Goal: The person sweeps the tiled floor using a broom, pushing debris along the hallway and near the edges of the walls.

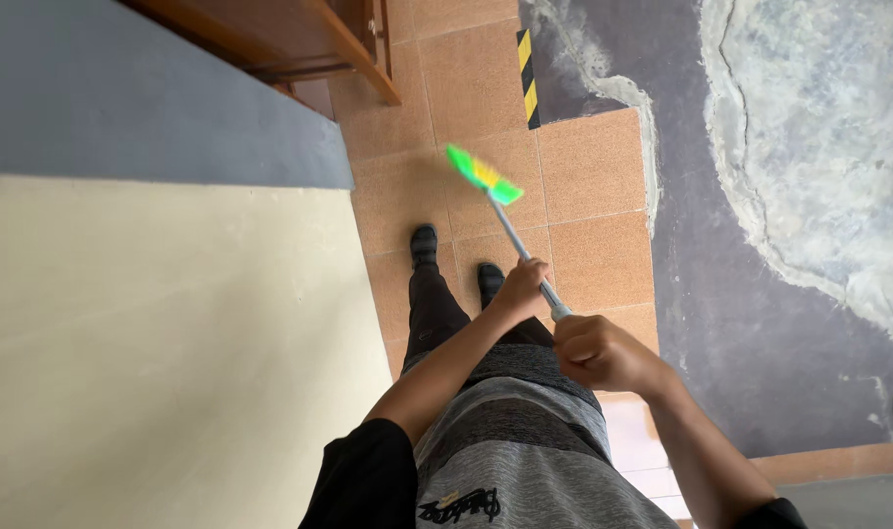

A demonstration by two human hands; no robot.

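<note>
Only one sign-type item in view: hazard marking strip (529,78), top centre of the head view, on the floor where the orange tiles meet the dark grey patch. Narrow upright rectangle, diagonal yellow and black bands. Sits just right of the wooden furniture corner, well apart from the person's feet. No text readable on it. No packages, labels or screens visible anywhere else.
</note>
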